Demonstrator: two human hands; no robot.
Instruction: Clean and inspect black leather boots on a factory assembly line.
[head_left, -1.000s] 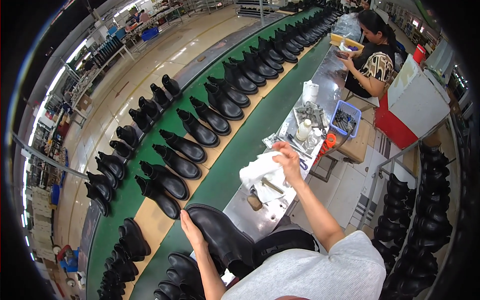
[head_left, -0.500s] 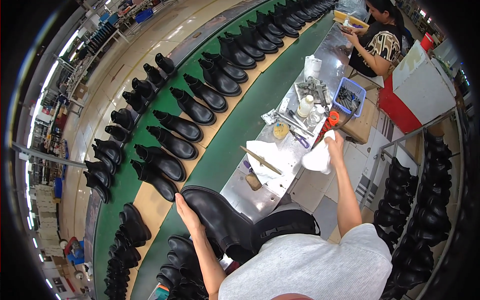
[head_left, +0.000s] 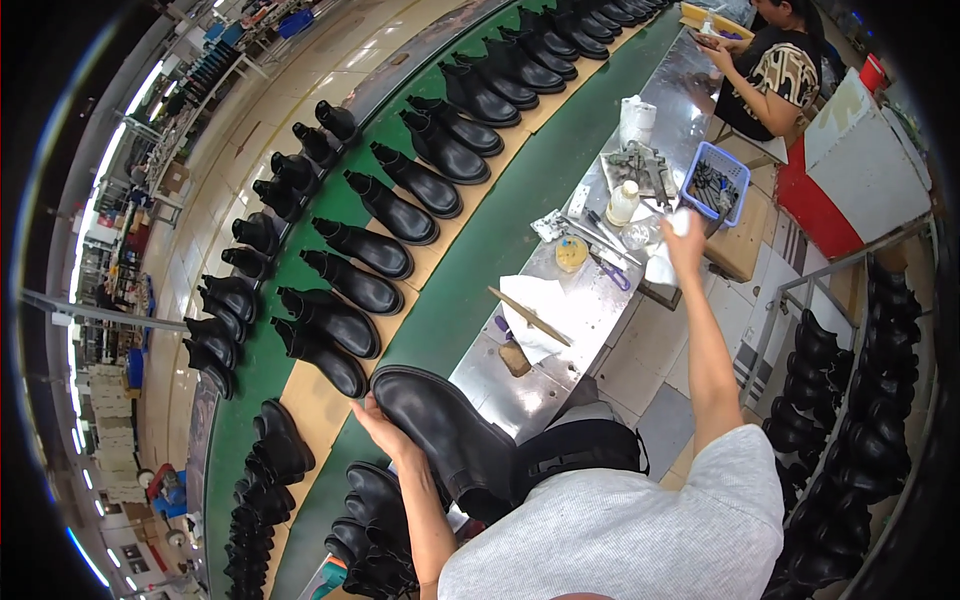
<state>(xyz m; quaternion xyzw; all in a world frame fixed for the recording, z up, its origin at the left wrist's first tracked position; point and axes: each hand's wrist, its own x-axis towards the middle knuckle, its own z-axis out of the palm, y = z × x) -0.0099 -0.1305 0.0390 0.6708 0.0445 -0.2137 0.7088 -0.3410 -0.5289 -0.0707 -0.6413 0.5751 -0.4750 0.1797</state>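
A black ankle boot (head_left: 440, 420) leans against my body, its toe pointing away to the left. My left hand (head_left: 383, 425) holds it at the toe's outer side, with some fingers hidden beneath. Out over the bench's right edge, my right hand (head_left: 684, 245) is closed on a white cloth (head_left: 660, 268), which hangs below the fingers. Near that hand stand a white bottle (head_left: 622, 204) and a clear bottle (head_left: 637, 234). A pointed wooden stick (head_left: 530, 316) lies on a white sheet (head_left: 545, 345), next to a small brown block (head_left: 514, 360).
A green conveyor (head_left: 480, 220) carries paired black boots (head_left: 388, 208) on brown board. The metal bench (head_left: 475, 385) also holds a jar (head_left: 571, 254) and tools. A blue basket (head_left: 716, 185) stands beyond my right hand. Racked boots (head_left: 875, 400) are at right; a co-worker (head_left: 775, 75) sits at the far right.
My right hand has moved farther away with the cloth, toward the bottles and basket. My left hand has slid slightly down along the boot, which stays nearly in place. The view has shifted slightly.
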